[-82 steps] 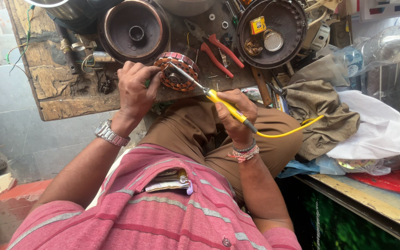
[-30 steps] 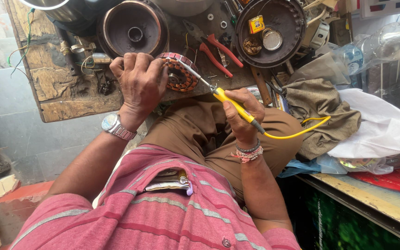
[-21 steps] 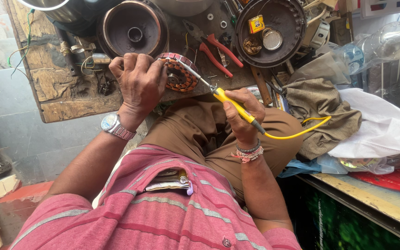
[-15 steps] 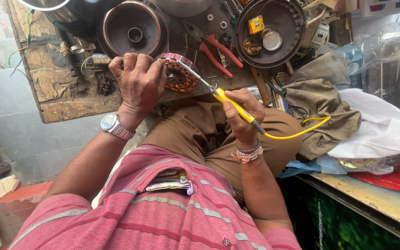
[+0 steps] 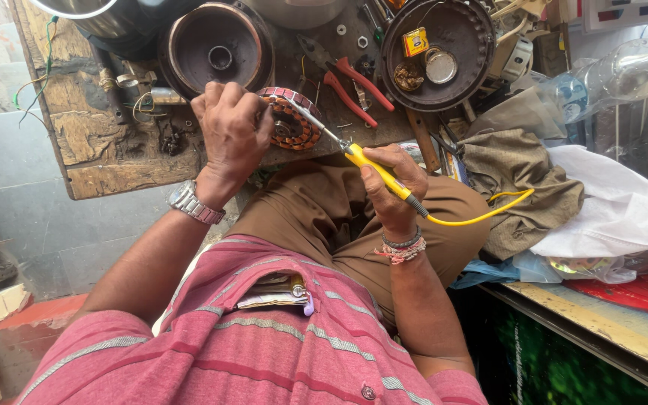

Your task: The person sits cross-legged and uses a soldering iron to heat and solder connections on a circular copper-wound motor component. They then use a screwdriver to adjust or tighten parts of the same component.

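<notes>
While the left hand (image 5: 228, 131) curls its fingers over the near left edge of the wound stator (image 5: 288, 127), pinning it against the wooden workbench (image 5: 99, 150), the right hand (image 5: 393, 187) is closed in a pen-like grip around the yellow soldering iron (image 5: 375, 174). The iron slants up and to the left from that hand, and its thin metal tip reaches the top of the stator, just beside the left hand's fingertips. The stator therefore sits between the two hands, touching the left one and met by the iron's tip, at the front edge of the bench above the person's knee.

The stator is a round ring of copper-coloured windings, with reddish and pale segments around its rim; its left part is hidden under the fingers. A yellow cord (image 5: 481, 214) trails from the iron's rear end across the lap to the right. Just behind the stator lie red-handled pliers (image 5: 350, 86), and a dark round motor cover (image 5: 219, 52) stands behind the left hand.
</notes>
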